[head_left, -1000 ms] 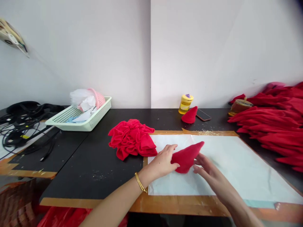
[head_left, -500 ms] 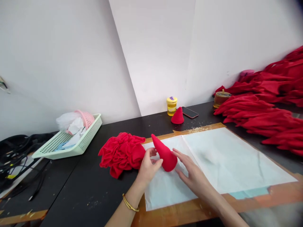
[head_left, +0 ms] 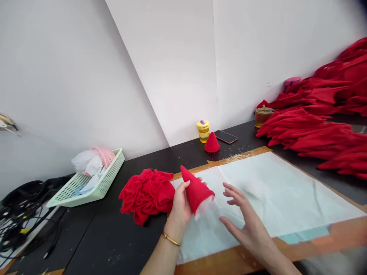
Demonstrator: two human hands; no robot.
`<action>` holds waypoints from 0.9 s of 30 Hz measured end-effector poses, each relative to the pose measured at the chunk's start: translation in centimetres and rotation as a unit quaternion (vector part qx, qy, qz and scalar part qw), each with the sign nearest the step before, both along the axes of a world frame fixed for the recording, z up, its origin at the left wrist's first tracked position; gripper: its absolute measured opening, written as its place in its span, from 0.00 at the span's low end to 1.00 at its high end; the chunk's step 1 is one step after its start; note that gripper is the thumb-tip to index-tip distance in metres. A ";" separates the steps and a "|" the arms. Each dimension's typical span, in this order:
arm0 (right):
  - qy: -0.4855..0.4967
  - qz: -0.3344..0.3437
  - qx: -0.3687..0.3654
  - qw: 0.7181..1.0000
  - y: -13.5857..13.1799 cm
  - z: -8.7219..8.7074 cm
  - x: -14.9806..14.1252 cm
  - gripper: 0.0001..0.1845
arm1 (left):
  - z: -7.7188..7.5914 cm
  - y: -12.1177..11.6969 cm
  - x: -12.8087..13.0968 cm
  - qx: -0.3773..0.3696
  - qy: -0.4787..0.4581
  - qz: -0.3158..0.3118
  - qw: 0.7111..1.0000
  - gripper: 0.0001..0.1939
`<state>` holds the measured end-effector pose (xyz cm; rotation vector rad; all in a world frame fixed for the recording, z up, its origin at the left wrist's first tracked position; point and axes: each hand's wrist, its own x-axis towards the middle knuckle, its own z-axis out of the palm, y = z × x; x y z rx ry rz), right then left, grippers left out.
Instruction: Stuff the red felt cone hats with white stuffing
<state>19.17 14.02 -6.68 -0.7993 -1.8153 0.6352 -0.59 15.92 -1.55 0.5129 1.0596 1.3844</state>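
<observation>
My left hand (head_left: 182, 202) is wrapped round a red cone-shaped felt hat (head_left: 196, 189), its point tilted up and to the left. White fluffy stuffing (head_left: 205, 206) shows at the hat's wide end, which faces down and right. To the right of that end is my right hand (head_left: 243, 214), fingers apart and holding nothing. Both hands are above a white sheet (head_left: 275, 191) on the table. Just left of my left hand lies a heap of red felt pieces (head_left: 146, 191).
Farther back stand another red cone (head_left: 212, 143), a yellow-lidded jar (head_left: 203, 131) and a phone (head_left: 226, 136). Red felt pieces (head_left: 315, 133) are piled at the right beside a glass jar (head_left: 263, 116). At the left are a pale green basket (head_left: 100, 187) and tangled cables (head_left: 23, 214).
The hat has turned so its wide end with stuffing shows. My left hand has closed round it. My right hand has moved away to the right. The view has shifted slightly.
</observation>
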 end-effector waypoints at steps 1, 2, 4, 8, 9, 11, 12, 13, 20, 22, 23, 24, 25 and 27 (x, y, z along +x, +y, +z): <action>-0.006 0.010 0.024 1.000 -0.2 0.2 -0.5 0.35 | 0.2 -0.6 0.2 0.002 -0.015 0.008 1.000 0.28; -0.012 0.019 0.043 0.999 -0.3 0.4 -1.0 0.39 | 0.4 -1.1 0.4 0.005 -0.034 0.015 0.999 0.30; -0.006 0.021 0.073 0.997 -0.6 0.9 -2.3 0.41 | 0.6 -2.2 1.2 0.015 -0.076 0.027 0.997 0.33; 0.057 -0.012 0.107 0.993 -0.5 1.3 -4.0 0.19 | 0.3 -4.0 2.8 0.050 -0.076 0.006 0.996 0.38; 0.067 -0.015 0.112 0.991 -0.5 1.4 -4.1 0.15 | 0.1 -4.5 3.1 0.056 -0.057 0.004 0.997 0.37; 0.075 -0.003 0.110 0.991 -0.6 1.6 -3.8 0.14 | -0.1 -5.3 3.3 0.054 -0.019 0.022 0.998 0.35; 0.074 0.016 0.098 0.992 -0.8 1.8 -3.5 0.14 | -0.1 -5.7 3.3 0.049 -0.004 0.040 0.998 0.34; 0.068 0.043 0.079 0.994 -1.0 2.1 -3.1 0.15 | -0.1 -6.0 3.2 0.046 0.006 0.055 0.997 0.33; 0.062 0.091 0.005 0.994 -1.6 2.9 -2.2 0.21 | -0.3 -6.9 3.3 0.043 -0.005 0.062 0.997 0.33; 0.063 0.058 0.030 0.996 -1.2 2.5 -2.8 0.19 | -0.7 -7.0 3.9 0.032 -0.002 0.063 0.997 0.33; 0.060 0.043 0.041 0.996 -1.0 2.2 -3.1 0.18 | -1.0 -7.1 4.2 0.029 0.003 0.065 0.997 0.34; 0.055 0.027 0.052 0.997 -0.8 2.1 -3.3 0.16 | -1.2 -7.3 4.5 0.026 0.007 0.066 0.997 0.36; 0.049 0.011 0.063 0.997 -0.7 2.0 -3.4 0.15 | -1.3 -7.4 4.7 0.023 0.010 0.064 0.998 0.37; 0.034 -0.013 0.096 0.995 -0.5 1.9 -3.5 0.12 | -1.5 -7.8 5.0 0.019 0.024 0.060 0.998 0.37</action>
